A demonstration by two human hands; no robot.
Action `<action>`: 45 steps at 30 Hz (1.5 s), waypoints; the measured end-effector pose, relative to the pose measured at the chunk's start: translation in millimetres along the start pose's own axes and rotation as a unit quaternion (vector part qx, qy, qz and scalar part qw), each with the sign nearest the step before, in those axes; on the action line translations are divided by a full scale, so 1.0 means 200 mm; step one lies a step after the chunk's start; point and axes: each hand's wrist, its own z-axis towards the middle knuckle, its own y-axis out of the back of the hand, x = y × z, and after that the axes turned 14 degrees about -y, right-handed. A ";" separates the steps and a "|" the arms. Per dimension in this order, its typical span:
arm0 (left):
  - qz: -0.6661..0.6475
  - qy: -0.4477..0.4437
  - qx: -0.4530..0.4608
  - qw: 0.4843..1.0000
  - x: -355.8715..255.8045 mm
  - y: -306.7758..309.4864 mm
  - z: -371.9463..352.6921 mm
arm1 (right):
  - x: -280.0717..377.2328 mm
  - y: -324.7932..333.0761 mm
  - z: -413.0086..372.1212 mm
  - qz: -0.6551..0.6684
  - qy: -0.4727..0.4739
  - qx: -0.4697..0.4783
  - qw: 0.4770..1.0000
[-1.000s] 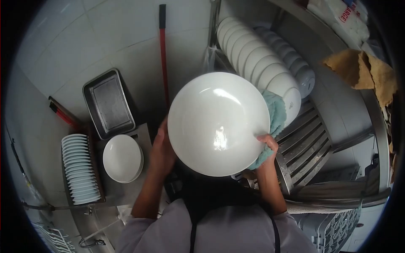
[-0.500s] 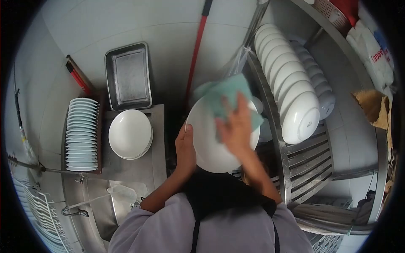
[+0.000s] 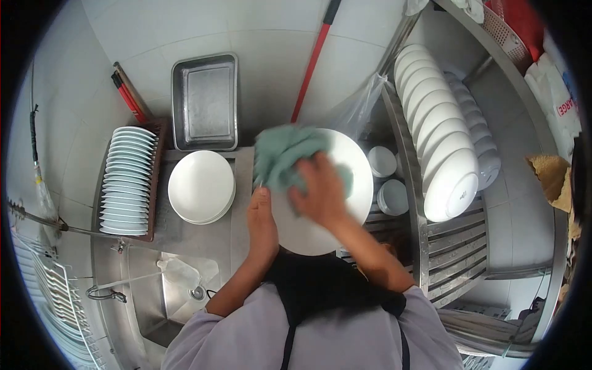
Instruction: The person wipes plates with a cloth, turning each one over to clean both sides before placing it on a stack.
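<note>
A large round white plate is held up in front of my chest. My left hand grips its left rim, with the thumb on the near side and the other fingers hidden. Across the upper left of the plate lies a bunched green cloth. My right hand, a little smeared by motion, presses the cloth against the plate's face. Left of the plate, a short stack of white bowls stands on the steel counter.
Several small plates stand edgewise in a brown rack. A metal tray leans on the wall. The sink is at lower left. White bowls line the steel slatted shelf at right, with small cups beside it.
My right hand and the cloth have swept left and slightly down across the plate. My left hand still grips the rim. The whole view has shifted slightly, showing the small cups more fully.
</note>
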 end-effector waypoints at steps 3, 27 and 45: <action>-0.085 0.017 -0.058 0.995 -0.03 0.09 0.04 | 0.15 0.05 -0.18 0.109 -0.007 0.282 0.953; -0.047 0.017 -0.359 0.932 0.23 1.04 0.26 | -0.17 0.09 -0.22 0.054 -0.079 0.298 0.950; 0.333 0.063 -0.160 0.927 0.88 1.86 0.39 | -0.41 0.25 -0.70 0.059 -0.264 0.185 0.945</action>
